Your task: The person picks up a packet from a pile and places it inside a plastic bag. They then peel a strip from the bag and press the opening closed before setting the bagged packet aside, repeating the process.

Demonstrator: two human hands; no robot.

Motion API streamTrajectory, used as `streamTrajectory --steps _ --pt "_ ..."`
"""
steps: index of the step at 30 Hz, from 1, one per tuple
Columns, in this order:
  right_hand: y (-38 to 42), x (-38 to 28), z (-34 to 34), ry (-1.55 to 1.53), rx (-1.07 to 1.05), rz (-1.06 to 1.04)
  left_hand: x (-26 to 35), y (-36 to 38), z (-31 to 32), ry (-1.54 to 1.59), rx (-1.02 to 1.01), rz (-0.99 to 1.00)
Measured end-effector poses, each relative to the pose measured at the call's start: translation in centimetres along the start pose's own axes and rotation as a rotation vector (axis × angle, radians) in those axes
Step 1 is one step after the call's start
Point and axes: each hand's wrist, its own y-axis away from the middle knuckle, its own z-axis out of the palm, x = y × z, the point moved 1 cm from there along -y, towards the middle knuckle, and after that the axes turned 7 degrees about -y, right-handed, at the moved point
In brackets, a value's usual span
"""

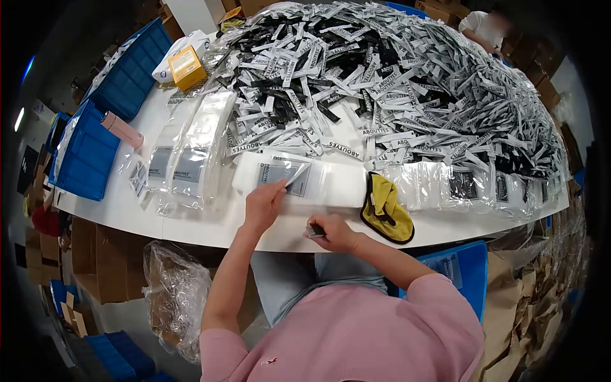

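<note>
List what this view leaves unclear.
All in the head view:
- Item in the right hand: mostly covered by fingers.
- Yellow box: label print too small.
- Far person: blurred, lower body behind the pile.
- Blue bin: partly behind the pink sleeve.

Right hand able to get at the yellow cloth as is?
Likely yes: the yellow cloth lies beside the right hand on the table, with nothing visible blocking the way. That hand is closed on a small item, though, which may hamper gripping.
</note>
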Motion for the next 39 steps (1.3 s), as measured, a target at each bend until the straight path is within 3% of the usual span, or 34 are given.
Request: streamTrajectory --steps 2,3,5,6,8,9,16,19,21,22,25,26,28,30,32,33,38,39 --pt "-0.6 -1.6 -0.7 0.029 0.117 -0.054 0.7 -0.5 -1.1 0.081 -0.071 -0.187" --pt "-0.9 -1.4 -0.7 0.028 0.114 -0.054 1.6 -0.6 -1.7 0.081 -0.07 -0.19" --pt "-1.4 -0.6 -1.1 -0.148 0.363 0.073 3.7 -0.6 -3.1 0.025 -0.008 -0.113" --pt "-2.0 -1.2 -1.4 -0.443 0.424 0.139 4.3 -0.7 -3.8 0.024 -0.008 -0.115" --pt "-3.2 -2.6 -3.1 -0.804 0.387 0.552 5.5 -0.5 -4.8 -0.179 -0.052 0.267" --pt "-3.7 -3.0 -3.7 -0.828 0.372 0.613 5.9 0.0 -4.9 -0.211 -0.041 0.336" --pt "-4.2 -3.5 -5.4 -0.804 0.181 0.635 6.5 1.3 -5.6 -0.256 -0.076 0.399" --pt "-4.1 -3.9 -5.1 -0.705 0.143 0.602 7.5 1.9 -5.5 -0.257 -0.186 0.325" --pt "-4.1 -4.6 -4.2 -0.273 0.054 0.373 9.0 1.9 -4.6 0.197 -0.077 -0.217" --pt "-4.1 -6.3 -3.8 -0.045 0.069 0.151 9.3 1.8 -4.8 0.569 -0.178 -0.449" --pt "-3.7 -6.3 -2.3 0.027 0.09 -0.137 8.5 1.8 -4.6 1.106 -0.122 -0.75" --pt "-3.7 -6.3 -2.5 0.027 0.085 -0.139 8.8 1.3 -5.2 1.106 -0.117 -0.753" --pt "-3.7 -6.0 -3.3 -0.197 -0.001 0.183 9.2 0.8 -5.9 1.135 -0.145 -0.831" --pt "-4.0 -6.2 -2.9 -0.148 -0.003 0.158 9.0 0.9 -5.0 1.009 -0.131 -0.755" --pt "-4.1 -6.7 -2.2 0.13 0.102 -0.204 7.3 1.6 -4.1 0.645 -0.219 -0.601" --pt "-4.1 -6.9 -2.0 0.228 0.114 -0.282 7.3 1.3 -4.5 0.632 -0.198 -0.615" --pt "-4.0 -8.9 -2.7 0.321 0.092 -0.325 7.2 0.0 -5.9 0.56 -0.137 -0.549" --pt "-3.8 -8.9 -2.4 0.234 0.089 -0.352 7.2 -1.0 -6.7 0.432 -0.045 -0.525"
